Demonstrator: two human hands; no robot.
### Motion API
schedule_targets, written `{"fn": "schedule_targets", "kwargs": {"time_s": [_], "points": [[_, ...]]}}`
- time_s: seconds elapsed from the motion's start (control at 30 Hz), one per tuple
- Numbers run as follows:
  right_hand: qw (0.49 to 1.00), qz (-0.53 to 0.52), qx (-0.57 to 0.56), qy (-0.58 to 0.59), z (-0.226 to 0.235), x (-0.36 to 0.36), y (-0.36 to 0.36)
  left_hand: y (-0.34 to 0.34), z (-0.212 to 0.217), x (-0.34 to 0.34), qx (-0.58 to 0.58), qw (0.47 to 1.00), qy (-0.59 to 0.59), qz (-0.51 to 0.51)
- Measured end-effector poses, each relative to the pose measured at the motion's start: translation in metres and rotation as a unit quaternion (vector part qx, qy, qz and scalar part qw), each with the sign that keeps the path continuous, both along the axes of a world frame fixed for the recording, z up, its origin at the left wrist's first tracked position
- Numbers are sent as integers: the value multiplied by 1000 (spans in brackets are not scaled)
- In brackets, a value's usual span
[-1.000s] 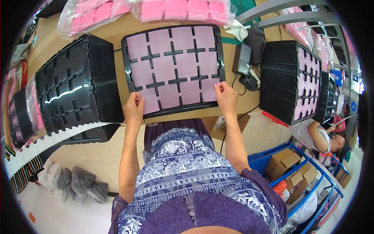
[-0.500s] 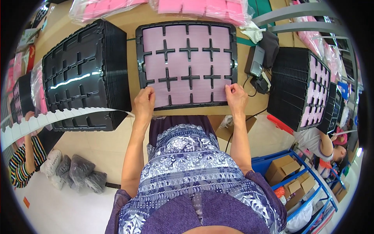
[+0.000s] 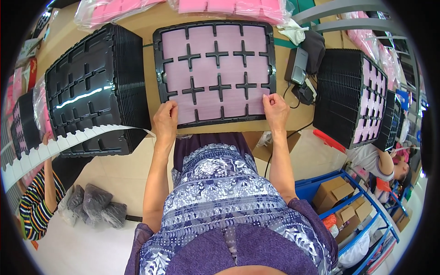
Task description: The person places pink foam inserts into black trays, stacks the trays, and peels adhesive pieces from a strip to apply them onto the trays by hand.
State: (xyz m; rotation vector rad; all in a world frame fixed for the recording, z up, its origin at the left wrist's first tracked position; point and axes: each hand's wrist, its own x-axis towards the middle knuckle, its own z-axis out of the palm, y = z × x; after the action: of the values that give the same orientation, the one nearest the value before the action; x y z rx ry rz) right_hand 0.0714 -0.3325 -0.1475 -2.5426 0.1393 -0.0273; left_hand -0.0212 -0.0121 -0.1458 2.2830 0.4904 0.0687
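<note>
A black plastic tray (image 3: 159, 64) lies on the table in front of me. Over its inside spreads a thin pink sheet (image 3: 203, 71), through which black cross-shaped ribs of the tray show. My left hand (image 3: 165, 120) is closed in a pinch on the sheet's near left corner, at the tray's rim. On the opposite side, my right hand (image 3: 276, 111) pinches the near right corner between thumb and fingers. The sheet looks mostly flat; the parts inside my fingers are hidden.
A tall stack of black trays (image 3: 130, 73) stands at left, another, pink-topped stack (image 3: 337, 91) at right. A grey device (image 3: 298, 66) with cables sits beside the tray. Bagged pink sheets (image 3: 229, 5) lie behind. A white notched strip (image 3: 87, 137) crosses the lower left. Co-workers are at both sides.
The whole view has shifted slightly. My hands stay at the sheet's near corners with little movement. At the left, the co-worker in the striped top has moved a little.
</note>
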Motion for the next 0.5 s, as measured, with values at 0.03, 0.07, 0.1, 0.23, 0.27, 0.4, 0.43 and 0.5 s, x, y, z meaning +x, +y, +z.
{"fn": "schedule_targets", "kwargs": {"time_s": [0.03,0.07,0.1,0.23,0.27,0.4,0.43,0.5], "points": [[1000,-4,-3,-1,0,0,0,0,-1,-1,-3,1000,-1,-4],[1000,-1,-2,-2,-1,0,0,1,-1,-2,4,1000,-6,-3],[1000,1,0,-3,-2,0,1,1,-1,-3,12,1000,-12,-3],[1000,-3,-4,4,0,-1,1,1,0,-4,17,1000,6,-5],[1000,-3,-6,9,1,-1,0,0,-1,-4,16,1000,5,-7],[1000,-1,-18,9,1,0,0,0,-1,-3,18,1000,5,-4],[1000,-1,-18,10,0,0,0,0,-1,-3,18,1000,6,-4],[1000,-1,-16,6,-1,0,1,0,-1,-2,21,1000,7,-5]]}}
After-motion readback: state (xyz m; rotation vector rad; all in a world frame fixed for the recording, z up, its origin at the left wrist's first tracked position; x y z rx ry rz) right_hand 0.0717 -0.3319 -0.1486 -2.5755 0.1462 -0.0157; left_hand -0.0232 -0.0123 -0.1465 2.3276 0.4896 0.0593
